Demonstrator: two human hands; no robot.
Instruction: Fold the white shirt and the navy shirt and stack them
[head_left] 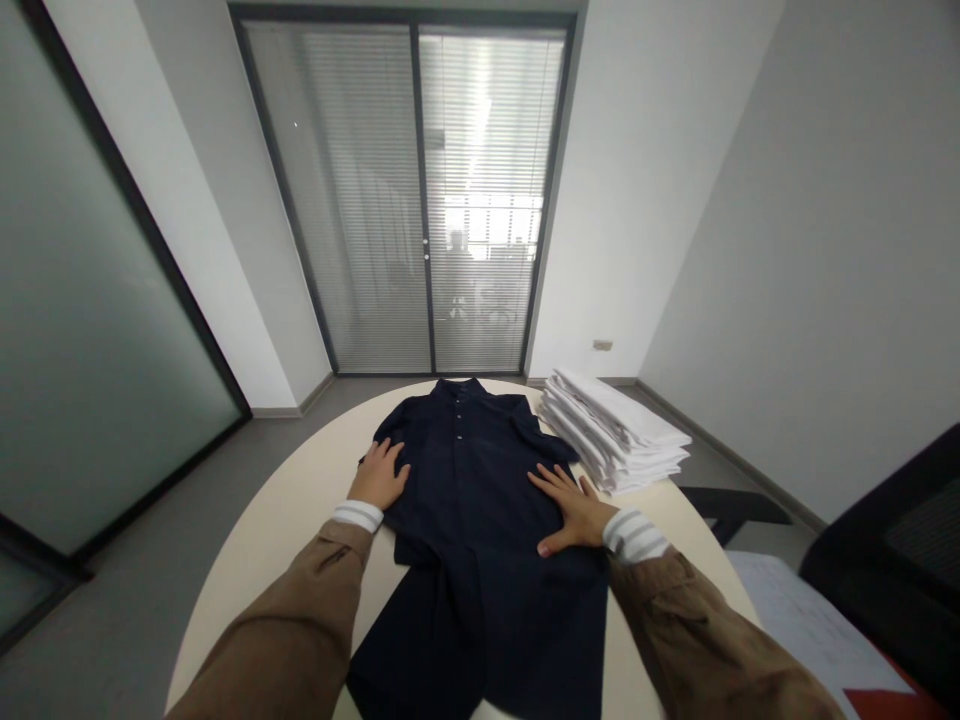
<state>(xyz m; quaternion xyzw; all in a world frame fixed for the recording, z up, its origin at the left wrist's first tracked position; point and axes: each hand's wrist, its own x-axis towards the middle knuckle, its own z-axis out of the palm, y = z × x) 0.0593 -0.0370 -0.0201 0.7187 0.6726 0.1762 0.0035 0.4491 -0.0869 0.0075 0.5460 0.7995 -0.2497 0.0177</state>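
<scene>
A navy shirt (487,480) is laid along the middle of the round worktop (281,520), its collar placed at the far edge and its lower part spread towards the near edge. Its left side is covered by the left hand (381,475) and its right side by the right hand (574,510); on both, the fingers are spread open and rested on the cloth, with nothing seen gripped. The lower left panel is skewed outwards, and creases are gathered at the waist, so wrinkles could be pressed in if weight were applied there. With uneven pressure, the shirt could be dragged askew. A stack of folded white fabric (611,430) is set at the far right edge, just beside a sleeve; if knocked by the right hand, it could be toppled.
</scene>
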